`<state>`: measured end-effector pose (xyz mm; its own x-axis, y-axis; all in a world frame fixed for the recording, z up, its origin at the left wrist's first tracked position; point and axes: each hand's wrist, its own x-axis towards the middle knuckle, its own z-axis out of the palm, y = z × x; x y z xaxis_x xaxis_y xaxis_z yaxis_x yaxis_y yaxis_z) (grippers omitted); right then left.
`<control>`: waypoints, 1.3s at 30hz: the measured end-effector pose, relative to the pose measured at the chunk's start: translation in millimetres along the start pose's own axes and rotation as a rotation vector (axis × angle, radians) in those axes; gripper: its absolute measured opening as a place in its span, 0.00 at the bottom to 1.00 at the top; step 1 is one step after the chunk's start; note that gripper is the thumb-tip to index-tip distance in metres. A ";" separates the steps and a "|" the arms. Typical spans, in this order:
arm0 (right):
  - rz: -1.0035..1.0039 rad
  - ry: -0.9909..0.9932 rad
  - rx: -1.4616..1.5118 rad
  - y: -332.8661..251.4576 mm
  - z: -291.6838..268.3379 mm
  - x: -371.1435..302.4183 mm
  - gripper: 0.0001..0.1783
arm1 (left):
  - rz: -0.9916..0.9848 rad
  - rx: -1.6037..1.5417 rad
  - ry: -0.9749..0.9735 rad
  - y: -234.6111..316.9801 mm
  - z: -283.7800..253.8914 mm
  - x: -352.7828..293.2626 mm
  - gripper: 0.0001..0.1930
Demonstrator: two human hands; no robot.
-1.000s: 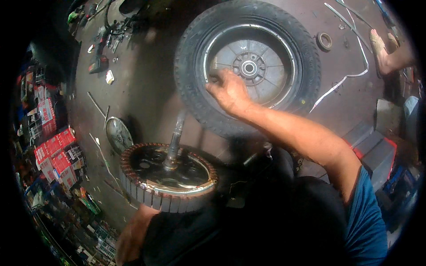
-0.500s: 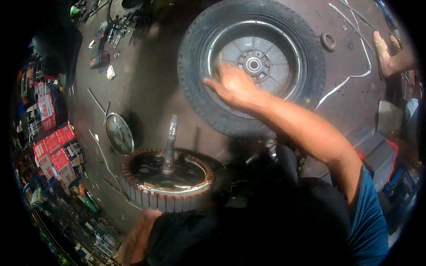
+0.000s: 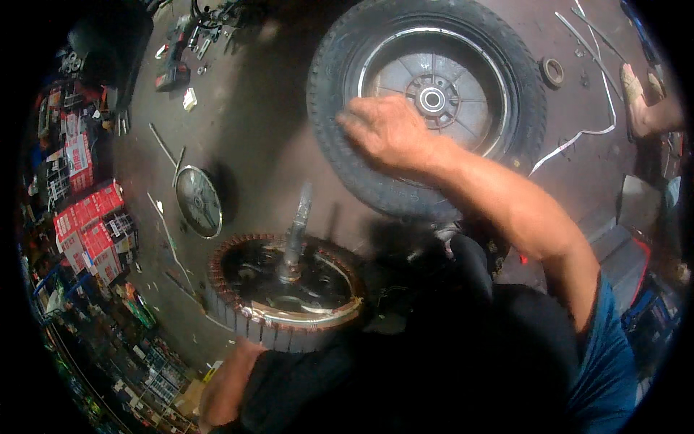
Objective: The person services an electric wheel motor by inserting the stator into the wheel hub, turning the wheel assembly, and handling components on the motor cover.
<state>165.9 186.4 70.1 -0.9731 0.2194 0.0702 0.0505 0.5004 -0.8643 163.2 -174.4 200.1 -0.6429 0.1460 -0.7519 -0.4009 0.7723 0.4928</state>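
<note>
1. Brown-grey workshop floor [image 3: 275,137] carries the tyred wheel [image 3: 466,83], lying at the far middle; a cordless drill [image 3: 172,71] is far left and a round metal cover [image 3: 199,202] sits left, nearer you.
2. Your right hand [image 3: 387,132] is over the wheel's left side, fingers bent; whether they grasp anything, I cannot tell.
3. Your left hand [image 3: 233,380] is at the near left, under the edge of the copper-wound ring [image 3: 296,318]; its fingers are hidden, so its grip cannot be told.
4. That ring is close to you, tilted, its shaft [image 3: 296,235] pointing up. Bear its weight by the slotted outer edge; the windings would probably nick easily.
5. Work lightly around the wheel's inside, and let no grit reach the centre bearing [image 3: 432,100].
</note>
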 end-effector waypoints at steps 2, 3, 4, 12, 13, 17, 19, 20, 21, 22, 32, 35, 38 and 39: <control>-0.040 0.028 -0.001 -10.5 -17.4 2.3 0.19 | 0.008 0.001 -0.004 1.3 0.7 -0.9 0.10; -0.003 0.179 0.033 -1.4 -31.0 4.6 0.17 | 0.010 0.001 -0.011 2.0 1.9 1.1 0.10; 0.093 0.179 0.067 1.7 -49.2 -2.1 0.15 | 0.014 0.000 -0.020 2.7 3.6 3.0 0.10; -0.183 -0.896 0.361 -8.2 -26.1 -113.6 0.11 | 0.035 0.043 -0.012 6.6 0.5 -1.5 0.10; 0.028 -0.898 0.404 -8.6 -24.5 -117.8 0.10 | 0.046 0.058 -0.013 8.6 -0.7 -2.3 0.10; 0.413 -0.659 0.485 -34.6 -19.1 -90.2 0.18 | 0.201 0.162 -0.114 8.5 12.6 24.9 0.10; 0.309 -0.499 0.785 -47.5 -4.8 -74.9 0.25 | 0.296 0.268 -0.073 23.6 9.3 10.1 0.10; 0.076 -0.295 0.626 -63.9 4.6 -66.2 0.27 | 0.341 0.308 -0.070 23.4 9.7 10.7 0.10; -0.152 -0.081 0.464 -78.7 12.7 -60.3 0.29 | 0.385 0.346 -0.067 23.8 9.6 11.7 0.10; -0.183 -0.095 0.488 -91.9 22.6 -57.5 0.29 | 0.426 0.390 -0.053 20.5 7.2 9.7 0.10; -0.151 0.139 0.495 -83.0 51.9 -59.5 0.36 | 0.256 0.078 -0.069 60.2 42.1 27.1 0.07; -0.035 0.101 0.545 -64.7 59.4 -74.6 0.37 | 0.761 0.815 -0.178 63.0 22.4 33.0 0.06; -0.198 0.148 0.179 -38.6 32.9 -81.9 0.32 | 0.409 0.357 -0.109 71.3 35.6 24.2 0.07; -0.234 0.208 0.103 -34.6 21.1 -75.0 0.31 | 0.280 0.138 -0.054 70.0 40.6 24.3 0.08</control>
<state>232.4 135.0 84.2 -0.8885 0.2803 0.3634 -0.2022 0.4719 -0.8581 146.0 -91.7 198.6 -0.6786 0.3948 -0.6193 -0.1184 0.7734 0.6227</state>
